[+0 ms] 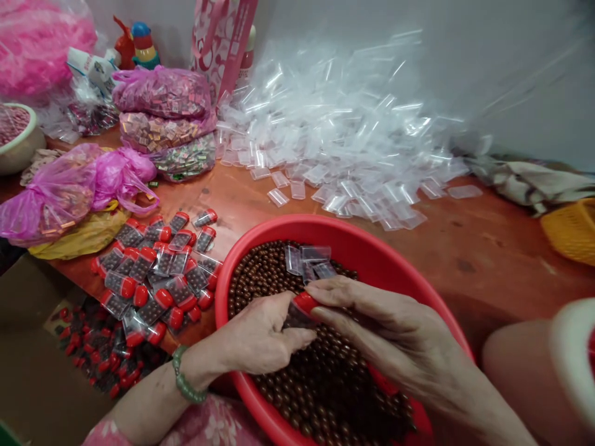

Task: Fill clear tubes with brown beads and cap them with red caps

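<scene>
Over a red basin (395, 254) of glossy brown balls (260, 272), my left hand (260, 334) pinches a small clear packet (297, 317). The fingertips of my right hand (372, 316) close on the packet's red cap (305, 302). A few clear empty sleeves (316, 257) lie on the balls just behind my fingers. Left of the basin, a pile of filled packets with red caps (162, 272) rests on the table. My fingers partly cover the packet, so its contents are hard to make out.
A large heap of clear sleeves (344, 142) spreads across the back of the orange table (465, 248). Pink bags (162, 93) stand at the back left. More capped packets (102, 353) lie lower left. A yellow basket (571, 229) and a white-rimmed container (567, 347) are at right.
</scene>
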The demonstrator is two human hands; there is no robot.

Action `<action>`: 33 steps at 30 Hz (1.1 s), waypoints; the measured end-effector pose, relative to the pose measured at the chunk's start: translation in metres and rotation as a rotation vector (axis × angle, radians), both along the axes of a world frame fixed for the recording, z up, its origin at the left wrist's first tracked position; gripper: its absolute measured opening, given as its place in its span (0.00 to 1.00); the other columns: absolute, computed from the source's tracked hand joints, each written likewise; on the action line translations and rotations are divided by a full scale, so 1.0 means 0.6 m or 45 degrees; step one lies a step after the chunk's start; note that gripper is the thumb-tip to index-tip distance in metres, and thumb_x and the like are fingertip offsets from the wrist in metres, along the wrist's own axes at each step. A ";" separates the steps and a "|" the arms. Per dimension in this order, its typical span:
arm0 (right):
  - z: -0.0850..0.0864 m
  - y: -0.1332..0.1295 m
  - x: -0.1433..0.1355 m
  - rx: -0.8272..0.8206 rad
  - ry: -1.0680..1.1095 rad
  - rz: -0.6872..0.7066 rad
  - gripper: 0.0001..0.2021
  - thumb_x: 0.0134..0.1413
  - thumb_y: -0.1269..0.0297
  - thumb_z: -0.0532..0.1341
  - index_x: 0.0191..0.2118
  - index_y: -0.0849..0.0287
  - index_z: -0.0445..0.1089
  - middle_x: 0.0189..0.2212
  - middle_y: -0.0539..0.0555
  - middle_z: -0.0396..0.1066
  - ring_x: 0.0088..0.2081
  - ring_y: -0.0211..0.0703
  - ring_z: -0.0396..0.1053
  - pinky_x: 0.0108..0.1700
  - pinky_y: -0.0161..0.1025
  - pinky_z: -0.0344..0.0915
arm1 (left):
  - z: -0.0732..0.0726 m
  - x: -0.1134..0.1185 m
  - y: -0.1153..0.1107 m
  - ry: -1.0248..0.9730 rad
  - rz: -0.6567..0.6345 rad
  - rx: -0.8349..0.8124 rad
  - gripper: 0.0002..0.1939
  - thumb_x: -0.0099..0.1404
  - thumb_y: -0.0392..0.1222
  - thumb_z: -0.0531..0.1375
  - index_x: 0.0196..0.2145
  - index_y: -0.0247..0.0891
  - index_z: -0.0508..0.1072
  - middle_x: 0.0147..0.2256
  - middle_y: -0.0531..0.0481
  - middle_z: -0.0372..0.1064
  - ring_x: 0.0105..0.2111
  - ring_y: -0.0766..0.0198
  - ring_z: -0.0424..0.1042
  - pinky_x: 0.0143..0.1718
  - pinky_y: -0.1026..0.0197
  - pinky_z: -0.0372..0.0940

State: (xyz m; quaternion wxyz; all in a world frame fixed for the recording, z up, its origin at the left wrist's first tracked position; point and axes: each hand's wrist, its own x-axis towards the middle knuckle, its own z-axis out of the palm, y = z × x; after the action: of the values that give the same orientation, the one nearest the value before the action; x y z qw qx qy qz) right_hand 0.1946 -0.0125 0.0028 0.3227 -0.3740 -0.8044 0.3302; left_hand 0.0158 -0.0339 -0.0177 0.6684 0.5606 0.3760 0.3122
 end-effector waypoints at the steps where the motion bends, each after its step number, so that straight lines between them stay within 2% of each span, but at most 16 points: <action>1: -0.001 -0.001 0.002 0.002 0.011 -0.008 0.06 0.58 0.68 0.62 0.40 0.51 0.73 0.37 0.51 0.76 0.37 0.42 0.75 0.37 0.36 0.74 | 0.000 -0.001 0.000 0.014 -0.002 0.023 0.14 0.60 0.35 0.56 0.45 0.34 0.70 0.42 0.46 0.70 0.44 0.57 0.67 0.51 0.55 0.60; 5: -0.006 -0.007 0.002 0.017 0.023 -0.070 0.07 0.57 0.68 0.62 0.42 0.51 0.72 0.37 0.51 0.76 0.36 0.42 0.75 0.37 0.36 0.75 | -0.008 -0.002 0.001 0.003 -0.040 0.009 0.14 0.61 0.36 0.57 0.46 0.35 0.70 0.43 0.46 0.71 0.46 0.55 0.69 0.52 0.55 0.61; 9: -0.006 -0.011 -0.004 0.055 -0.024 -0.029 0.07 0.58 0.68 0.62 0.42 0.52 0.72 0.36 0.52 0.76 0.35 0.43 0.75 0.35 0.37 0.75 | -0.014 -0.003 0.000 -0.028 -0.055 -0.031 0.14 0.59 0.35 0.57 0.44 0.35 0.71 0.42 0.47 0.71 0.46 0.56 0.67 0.51 0.55 0.60; 13: -0.004 -0.015 -0.010 0.230 -0.085 -0.059 0.07 0.60 0.67 0.60 0.45 0.53 0.69 0.37 0.54 0.76 0.37 0.44 0.76 0.38 0.39 0.75 | -0.011 -0.002 0.002 -0.171 -0.022 -0.119 0.09 0.58 0.36 0.57 0.38 0.35 0.71 0.34 0.51 0.67 0.36 0.62 0.65 0.44 0.60 0.60; 15: -0.005 -0.020 -0.016 0.331 -0.229 -0.058 0.15 0.59 0.59 0.61 0.51 0.55 0.66 0.42 0.59 0.75 0.42 0.49 0.75 0.41 0.44 0.74 | -0.007 0.000 0.005 -0.284 0.009 -0.231 0.08 0.58 0.40 0.60 0.35 0.35 0.71 0.30 0.52 0.64 0.32 0.65 0.62 0.38 0.62 0.59; 17: -0.010 -0.025 -0.025 0.433 -0.380 -0.074 0.26 0.57 0.52 0.61 0.57 0.60 0.61 0.46 0.65 0.72 0.46 0.54 0.73 0.43 0.49 0.74 | -0.003 0.002 0.008 -0.359 0.062 -0.357 0.13 0.55 0.46 0.64 0.34 0.34 0.72 0.29 0.53 0.62 0.30 0.66 0.60 0.35 0.63 0.59; 18: -0.013 -0.027 -0.029 0.490 -0.435 -0.094 0.28 0.57 0.53 0.61 0.58 0.63 0.58 0.46 0.67 0.71 0.46 0.56 0.72 0.42 0.51 0.73 | 0.000 0.004 0.010 -0.379 0.090 -0.392 0.16 0.54 0.48 0.66 0.34 0.34 0.72 0.28 0.53 0.62 0.30 0.66 0.60 0.36 0.63 0.59; 21: -0.021 -0.027 -0.040 0.699 -0.517 -0.142 0.29 0.56 0.63 0.57 0.61 0.67 0.52 0.44 0.67 0.70 0.44 0.57 0.70 0.41 0.52 0.71 | 0.005 0.009 0.014 -0.425 0.133 -0.423 0.20 0.50 0.50 0.70 0.36 0.34 0.74 0.30 0.51 0.67 0.35 0.63 0.64 0.43 0.61 0.61; 23: -0.023 -0.023 -0.043 0.806 -0.565 -0.116 0.31 0.54 0.66 0.56 0.62 0.69 0.49 0.43 0.67 0.70 0.43 0.57 0.70 0.40 0.52 0.70 | 0.005 0.011 0.014 -0.474 0.132 -0.456 0.22 0.49 0.51 0.70 0.36 0.33 0.75 0.30 0.50 0.69 0.36 0.61 0.66 0.44 0.59 0.61; 27: -0.023 -0.014 -0.042 0.869 -0.624 -0.070 0.31 0.56 0.62 0.55 0.62 0.72 0.49 0.41 0.69 0.70 0.42 0.58 0.69 0.38 0.52 0.67 | -0.004 0.014 0.012 -0.599 0.105 -0.619 0.22 0.47 0.54 0.71 0.30 0.32 0.76 0.25 0.51 0.68 0.29 0.65 0.67 0.38 0.60 0.63; 33: -0.023 -0.011 -0.039 0.875 -0.541 -0.112 0.30 0.56 0.61 0.55 0.62 0.66 0.50 0.41 0.65 0.69 0.41 0.56 0.69 0.38 0.51 0.67 | -0.008 0.019 0.009 -0.720 0.078 -0.641 0.20 0.47 0.51 0.72 0.30 0.32 0.77 0.25 0.52 0.69 0.27 0.69 0.67 0.35 0.65 0.64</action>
State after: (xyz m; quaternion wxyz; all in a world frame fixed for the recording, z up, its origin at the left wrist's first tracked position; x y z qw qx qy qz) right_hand 0.1710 -0.0189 -0.0109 0.2693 -0.3383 -0.8999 -0.0569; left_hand 0.0273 -0.0283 -0.0224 0.8530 0.2591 0.2584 0.3722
